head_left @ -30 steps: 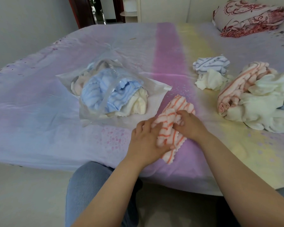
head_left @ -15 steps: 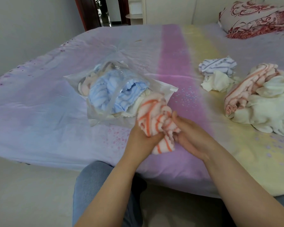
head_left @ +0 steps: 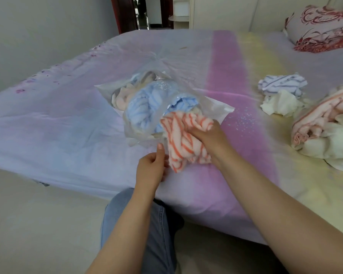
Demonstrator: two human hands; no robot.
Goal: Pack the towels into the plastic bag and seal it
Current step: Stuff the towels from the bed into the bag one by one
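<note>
A clear plastic bag (head_left: 216, 107) lies on the bed, its mouth toward me, with a blue striped towel (head_left: 145, 103) and pale towels inside. My right hand (head_left: 210, 135) grips a rolled orange-striped towel (head_left: 183, 139) just at the bag's mouth. My left hand (head_left: 152, 169) is below and to the left of that towel, thumb up, fingers at the lower edge of the plastic; whether it pinches the bag is unclear.
Loose towels lie on the bed (head_left: 67, 123) to the right: a blue-striped one (head_left: 281, 84), a cream one (head_left: 279, 103), and a pile of pink-striped and cream towels (head_left: 325, 131). A red-patterned pillow (head_left: 321, 26) sits at the far right. My knee is below the bed edge.
The orange-striped towel was lifted off the bed and carried up-left to the bag's mouth. It passed from my left hand to my right; my left hand dropped to the bag's lower edge.
</note>
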